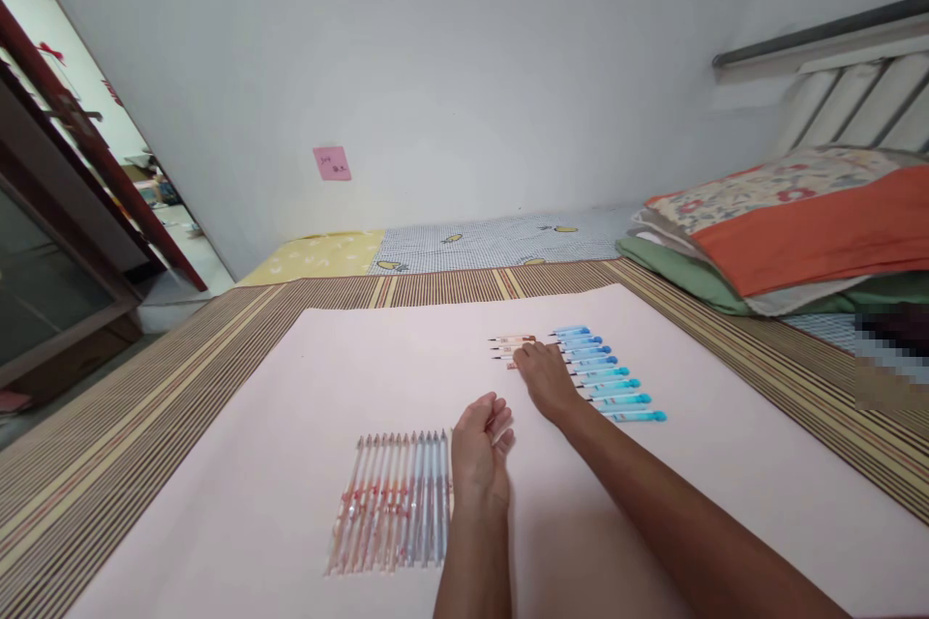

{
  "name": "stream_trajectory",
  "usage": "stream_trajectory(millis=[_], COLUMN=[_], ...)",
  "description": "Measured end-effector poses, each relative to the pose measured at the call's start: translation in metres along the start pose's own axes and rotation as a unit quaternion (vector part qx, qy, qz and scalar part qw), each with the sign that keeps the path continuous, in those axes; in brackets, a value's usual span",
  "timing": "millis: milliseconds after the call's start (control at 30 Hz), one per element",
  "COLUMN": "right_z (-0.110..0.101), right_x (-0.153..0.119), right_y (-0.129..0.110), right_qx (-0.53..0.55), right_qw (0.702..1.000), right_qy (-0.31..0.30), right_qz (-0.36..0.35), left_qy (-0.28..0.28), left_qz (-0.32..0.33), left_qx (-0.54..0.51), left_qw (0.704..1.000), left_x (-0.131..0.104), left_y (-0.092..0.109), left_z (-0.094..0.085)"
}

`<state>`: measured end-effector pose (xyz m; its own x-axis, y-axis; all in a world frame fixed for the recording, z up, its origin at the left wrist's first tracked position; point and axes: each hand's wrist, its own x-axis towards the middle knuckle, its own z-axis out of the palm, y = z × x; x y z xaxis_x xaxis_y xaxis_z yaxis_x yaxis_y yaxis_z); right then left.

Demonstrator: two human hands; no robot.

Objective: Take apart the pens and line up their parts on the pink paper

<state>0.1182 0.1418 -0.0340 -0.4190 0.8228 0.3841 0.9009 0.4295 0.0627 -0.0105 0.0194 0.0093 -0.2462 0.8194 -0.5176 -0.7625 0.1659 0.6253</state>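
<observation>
My right hand (544, 379) reaches over a short stack of white-and-brown pens (514, 339) lying with their tips to the left. Its fingers are bent down and closed around the lowest pen, which they mostly cover. To the right of that hand lies a column of white pens with blue and turquoise ends (616, 385), some partly hidden behind the wrist. My left hand (483, 445) hovers palm inward, fingers loosely curled and apart, with nothing visible in it. Just left of it is a neat row of clear pens (392, 503), tips pointing away, in pinkish and pale blue tones.
A pale pink sheet (239, 493) lies under everything, on a striped mat (94, 445). Folded bedding (805, 222) is piled at the right. A pink note (332, 163) sticks to the wall behind. At the far left stands a door frame (102, 135).
</observation>
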Motion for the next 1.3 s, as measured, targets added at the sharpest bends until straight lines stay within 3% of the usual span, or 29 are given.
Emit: stream_trajectory(millis=[1300], right_z=[0.0081], right_x=[0.0078], right_y=[0.0054], right_qx=[-0.014], right_qw=[1.0], right_qy=[0.01], right_qz=[0.017], left_qy=[-0.002], left_qz=[-0.018], left_qx=[-0.006], left_qw=[1.0], left_x=[-0.0033], left_y=[-0.0013], left_z=[0.0025])
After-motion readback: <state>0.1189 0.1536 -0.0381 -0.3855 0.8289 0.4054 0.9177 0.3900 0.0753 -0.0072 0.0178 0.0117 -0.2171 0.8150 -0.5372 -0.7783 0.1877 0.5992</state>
